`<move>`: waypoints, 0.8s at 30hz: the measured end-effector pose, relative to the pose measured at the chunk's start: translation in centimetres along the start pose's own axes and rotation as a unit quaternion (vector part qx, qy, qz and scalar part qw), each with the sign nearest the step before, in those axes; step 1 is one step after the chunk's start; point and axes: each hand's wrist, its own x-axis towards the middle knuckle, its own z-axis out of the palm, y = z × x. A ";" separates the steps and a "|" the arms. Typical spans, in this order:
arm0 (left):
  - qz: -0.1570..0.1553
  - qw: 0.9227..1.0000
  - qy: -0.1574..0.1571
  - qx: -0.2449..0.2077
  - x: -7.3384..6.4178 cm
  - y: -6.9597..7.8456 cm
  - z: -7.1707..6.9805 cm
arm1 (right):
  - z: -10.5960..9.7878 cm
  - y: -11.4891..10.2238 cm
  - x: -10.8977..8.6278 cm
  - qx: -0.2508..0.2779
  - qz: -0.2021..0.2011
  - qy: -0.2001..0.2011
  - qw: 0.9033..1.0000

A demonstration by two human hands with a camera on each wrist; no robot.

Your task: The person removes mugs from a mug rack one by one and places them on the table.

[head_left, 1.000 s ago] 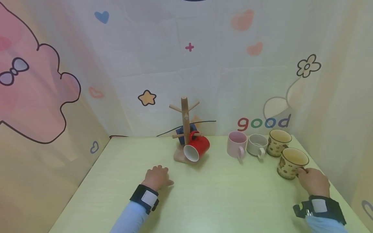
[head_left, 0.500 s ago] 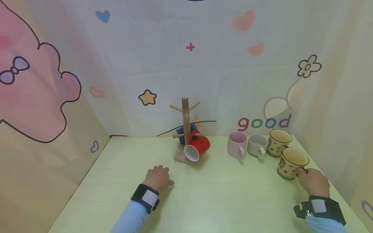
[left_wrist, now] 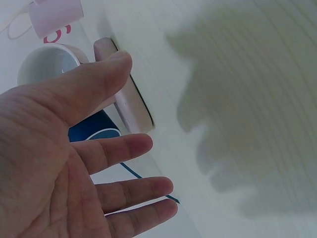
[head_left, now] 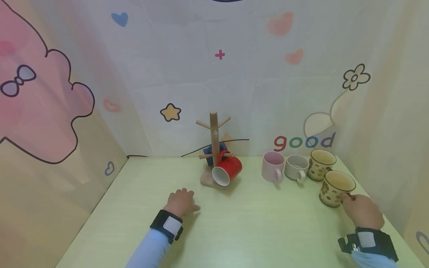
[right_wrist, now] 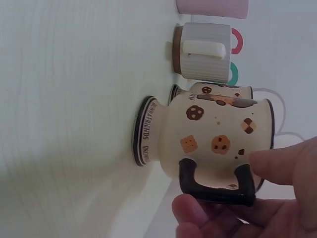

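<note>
At the table's right side my right hand (head_left: 363,211) holds the dark handle of a cream cookie-print mug (right_wrist: 218,134), thumb by the rim and fingers under the handle. The mug stands upright, with a matching mug (head_left: 321,164) behind it. My left hand (head_left: 180,203) is over the table left of centre, fingers apart and holding nothing. Beyond it stands a wooden mug tree (head_left: 214,139). A red mug (head_left: 232,168) hangs tilted by its handle from a low peg. Behind the post a blue mug (head_left: 210,150) is mostly hidden.
A pink mug (head_left: 270,169) and a white ribbed mug (head_left: 295,169) stand at the back right, left of the cookie-print mugs. A printed curtain (head_left: 234,85) closes off the back and sides of the pale table (head_left: 248,230).
My right hand and wrist have shifted very slightly to the right, still on the mug handle. The mugs and my left hand stay practically where they were.
</note>
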 end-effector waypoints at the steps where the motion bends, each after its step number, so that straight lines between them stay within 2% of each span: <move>1: 0.000 1.000 0.001 -0.001 0.0 0.0 -0.1 | -0.1 0.0 0.0 -0.003 0.005 0.000 1.000; 7: 0.002 1.000 0.007 0.001 0.2 0.0 -0.3 | -1.0 -0.8 -0.7 -0.009 0.026 0.034 0.999; 13: 0.006 1.000 0.012 0.008 0.7 -0.2 -0.5 | -2.0 -3.3 -1.8 -0.004 -0.007 0.087 0.996; 18: 0.008 1.000 0.021 0.010 0.9 -0.1 -1.2 | -1.8 -6.1 -2.5 -0.015 -0.050 0.075 0.996; 24: 0.007 0.999 0.030 0.020 1.4 0.1 -2.5 | -0.1 -9.4 -2.8 -0.041 -0.105 0.042 0.993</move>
